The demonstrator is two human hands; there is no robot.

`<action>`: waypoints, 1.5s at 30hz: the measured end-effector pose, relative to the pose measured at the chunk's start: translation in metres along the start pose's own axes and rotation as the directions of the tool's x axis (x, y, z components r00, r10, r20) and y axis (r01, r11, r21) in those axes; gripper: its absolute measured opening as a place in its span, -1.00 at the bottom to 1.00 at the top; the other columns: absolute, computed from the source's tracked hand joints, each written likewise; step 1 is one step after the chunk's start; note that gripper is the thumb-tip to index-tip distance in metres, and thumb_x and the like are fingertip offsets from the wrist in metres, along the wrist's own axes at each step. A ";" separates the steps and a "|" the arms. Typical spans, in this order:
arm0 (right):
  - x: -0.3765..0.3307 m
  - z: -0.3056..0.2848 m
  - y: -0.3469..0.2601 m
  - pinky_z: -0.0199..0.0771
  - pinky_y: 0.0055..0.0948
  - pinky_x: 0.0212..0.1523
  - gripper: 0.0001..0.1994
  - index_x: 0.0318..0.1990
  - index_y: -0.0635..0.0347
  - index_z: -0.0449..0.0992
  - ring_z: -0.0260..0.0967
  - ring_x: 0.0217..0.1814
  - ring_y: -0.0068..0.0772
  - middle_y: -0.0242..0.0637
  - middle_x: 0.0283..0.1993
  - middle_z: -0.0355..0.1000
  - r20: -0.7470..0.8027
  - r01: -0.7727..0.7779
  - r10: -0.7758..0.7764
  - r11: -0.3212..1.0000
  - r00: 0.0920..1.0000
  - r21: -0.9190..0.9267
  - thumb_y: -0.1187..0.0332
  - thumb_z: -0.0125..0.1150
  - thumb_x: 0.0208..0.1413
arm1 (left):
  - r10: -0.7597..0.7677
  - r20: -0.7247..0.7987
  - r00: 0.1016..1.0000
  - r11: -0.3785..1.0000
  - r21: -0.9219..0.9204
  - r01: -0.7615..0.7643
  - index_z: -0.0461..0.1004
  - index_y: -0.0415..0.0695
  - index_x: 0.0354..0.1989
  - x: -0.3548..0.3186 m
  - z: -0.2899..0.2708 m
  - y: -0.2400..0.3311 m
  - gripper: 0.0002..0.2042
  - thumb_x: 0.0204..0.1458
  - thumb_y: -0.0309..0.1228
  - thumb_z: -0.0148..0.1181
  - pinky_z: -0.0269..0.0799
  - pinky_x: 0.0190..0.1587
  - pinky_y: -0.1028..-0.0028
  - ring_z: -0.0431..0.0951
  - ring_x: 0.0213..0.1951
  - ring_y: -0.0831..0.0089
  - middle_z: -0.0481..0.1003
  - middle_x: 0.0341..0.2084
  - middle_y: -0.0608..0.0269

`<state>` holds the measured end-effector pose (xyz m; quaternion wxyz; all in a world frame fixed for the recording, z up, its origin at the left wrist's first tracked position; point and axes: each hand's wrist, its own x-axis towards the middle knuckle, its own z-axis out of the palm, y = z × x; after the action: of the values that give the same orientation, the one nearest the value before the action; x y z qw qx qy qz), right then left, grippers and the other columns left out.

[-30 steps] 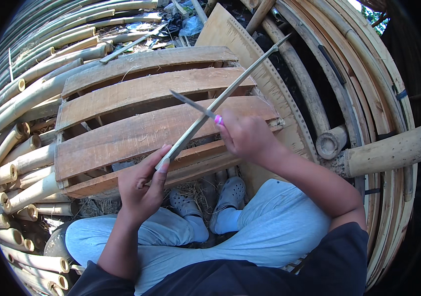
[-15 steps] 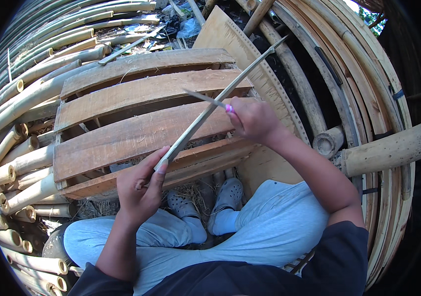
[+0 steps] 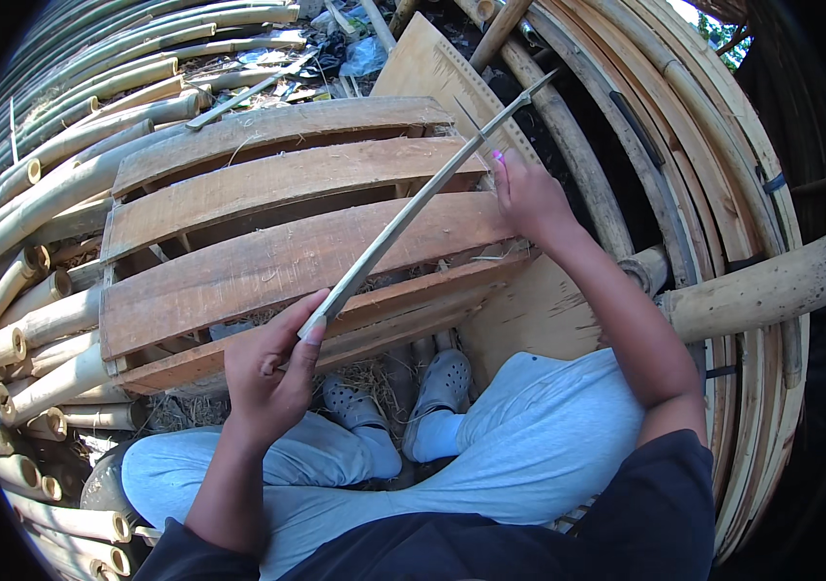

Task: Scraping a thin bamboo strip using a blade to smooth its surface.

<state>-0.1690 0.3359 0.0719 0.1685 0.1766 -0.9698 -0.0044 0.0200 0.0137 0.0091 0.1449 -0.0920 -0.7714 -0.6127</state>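
My left hand [image 3: 275, 363] is closed around the near end of a long bamboo strip [image 3: 398, 230], its thumb pressed along the top. The strip slants up and away to the right over a slatted wooden pallet [image 3: 306, 242]. In my right hand [image 3: 536, 203] is a knife [image 3: 468, 114]; a bit of its pink-purple handle shows past the fingers. The thin blade meets or crosses the strip toward its far end. Most of the handle is hidden in the fist.
Bamboo poles [image 3: 74, 198] are piled along the left side. A pale board [image 3: 529, 310] leans by the pallet's right end. Long curved-looking wooden strips [image 3: 723, 184] and a thick bamboo pole [image 3: 757, 289] lie at right. My feet in grey clogs [image 3: 446, 381] rest below the pallet.
My right hand has moved up and to the right with the knife, bringing the blade farther along the bamboo strip. My left hand keeps its hold, almost unmoved.
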 end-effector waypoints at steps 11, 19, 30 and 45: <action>0.006 -0.020 -0.001 0.48 0.11 -0.44 -0.72 -0.26 0.21 0.41 0.46 -0.48 0.20 0.06 -0.55 0.46 0.074 0.040 -0.046 0.997 0.996 0.070 0.21 -0.09 0.38 | 0.075 0.031 0.997 0.994 0.078 -0.078 0.54 -0.22 0.09 0.000 -0.002 0.005 -0.68 0.14 -0.58 0.21 0.52 -0.19 0.53 0.67 -0.27 0.40 0.64 -0.22 0.00; -0.049 -0.046 -0.119 0.40 -0.04 -0.60 -0.77 -0.30 0.14 0.43 0.42 -0.64 0.04 -0.14 -0.68 0.37 0.182 0.405 -0.442 0.891 0.879 0.208 0.19 0.05 0.31 | 0.285 0.154 0.946 0.915 0.251 -0.317 0.49 -0.26 0.10 -0.004 -0.004 -0.001 -0.63 0.08 -0.61 0.22 0.59 -0.03 0.27 0.63 -0.02 0.08 0.59 -0.07 -0.10; -0.043 -0.046 -0.112 0.47 -0.12 -0.58 -0.68 -0.34 0.12 0.46 0.49 -0.60 0.01 -0.13 -0.65 0.44 0.254 0.411 -0.423 0.906 0.870 0.099 0.09 0.01 0.33 | 0.352 0.135 0.926 0.885 0.275 -0.377 0.51 -0.34 0.03 -0.004 0.000 -0.003 -0.67 0.05 -0.67 0.24 0.60 -0.02 0.26 0.64 -0.04 0.07 0.61 -0.13 -0.09; -0.054 -0.049 -0.127 0.37 -0.15 -0.65 -0.74 -0.37 0.10 0.46 0.42 -0.67 -0.08 -0.18 -0.72 0.38 0.220 0.328 -0.321 0.945 0.921 0.005 0.16 0.10 0.29 | 0.351 0.122 0.929 0.879 0.298 -0.371 0.51 -0.34 0.03 -0.001 -0.001 -0.002 -0.66 0.03 -0.66 0.26 0.60 -0.03 0.28 0.65 -0.05 0.10 0.61 -0.13 -0.07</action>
<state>-0.0619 0.2380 0.0922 0.0608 0.3303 -0.9395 -0.0671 0.0203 0.0122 0.0071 0.2443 -0.2294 -0.8330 -0.4403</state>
